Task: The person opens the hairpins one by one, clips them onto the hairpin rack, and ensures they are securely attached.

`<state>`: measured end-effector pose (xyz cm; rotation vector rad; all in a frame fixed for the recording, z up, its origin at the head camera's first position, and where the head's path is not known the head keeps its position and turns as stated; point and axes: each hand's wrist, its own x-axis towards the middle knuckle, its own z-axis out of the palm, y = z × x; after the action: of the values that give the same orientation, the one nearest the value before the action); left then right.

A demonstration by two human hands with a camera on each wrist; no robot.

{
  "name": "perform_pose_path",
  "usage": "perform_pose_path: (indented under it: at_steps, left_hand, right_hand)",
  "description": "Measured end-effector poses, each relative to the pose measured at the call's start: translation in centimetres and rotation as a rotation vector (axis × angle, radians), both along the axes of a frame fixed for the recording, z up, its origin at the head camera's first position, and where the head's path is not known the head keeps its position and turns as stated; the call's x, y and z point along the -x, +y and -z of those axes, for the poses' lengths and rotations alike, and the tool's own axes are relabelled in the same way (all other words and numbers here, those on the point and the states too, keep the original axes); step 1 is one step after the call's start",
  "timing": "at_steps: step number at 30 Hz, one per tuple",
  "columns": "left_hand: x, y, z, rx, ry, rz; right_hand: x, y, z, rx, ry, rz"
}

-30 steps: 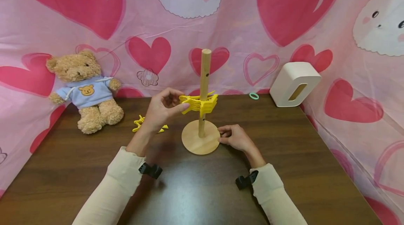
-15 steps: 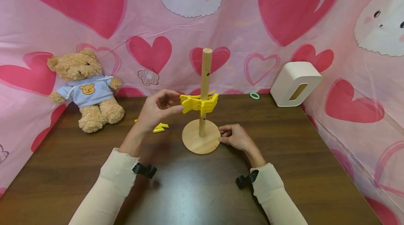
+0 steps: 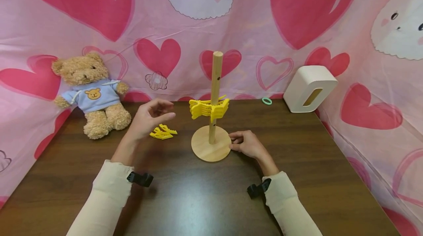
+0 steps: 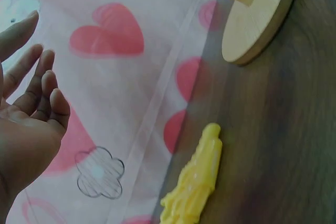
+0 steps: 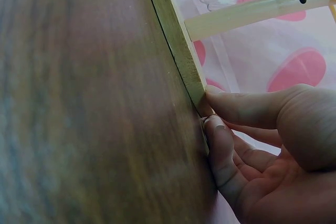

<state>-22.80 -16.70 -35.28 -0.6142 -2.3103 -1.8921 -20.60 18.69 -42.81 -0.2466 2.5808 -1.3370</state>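
Pink cloth: walls your space at the back and sides, printed with hearts and white fluffy faces.
Dark wood-grain table: lies under everything, light glaring off it at six o'clock from the stand.
Teddy bear: sits at your ten o'clock from the stand, blue top bearing a bear-face motif; only the head view shows it.
Wooden stand: upright, centre of your clock, dark holes in its post.
White box: two o'clock, slot facing forward, head view only.
Left hand: ten o'clock, holding nothing, thumb and fingers well parted.
Right hand: three o'clock; your right wrist view reveals thumb and forefinger pinching the base's rim.
Yellow cluster: plastic pieces around the post, twelve o'clock above the base.
Loose yellow pieces: nine o'clock, on the table.
Mint ring: two o'clock, near the box.
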Motion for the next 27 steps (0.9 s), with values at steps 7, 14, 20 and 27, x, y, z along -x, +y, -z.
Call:
perform_pose_path:
  at_steps: [7,14,20,27]
  left_hand:
    - [-0.4,-1.9,0.1,0.023,-0.024,-0.013]
    - [-0.6,-4.0,0.3,0.077,-0.016,-0.05]
    - [-0.7,-5.3,1.0,0.121,-0.039,-0.047]
    - [-0.6,-6.5,2.1,0.143,-0.106,-0.025]
  right_hand:
    - [-0.1,0.0,0.1,0.007,-0.003,0.003]
    - [0.0,0.0,0.1,0.012,-0.005,0.0]
    - [-0.1,-0.1,0.1,0.015,-0.005,0.001]
    - [-0.1,-0.2,0.1,0.016,-0.009,0.011]
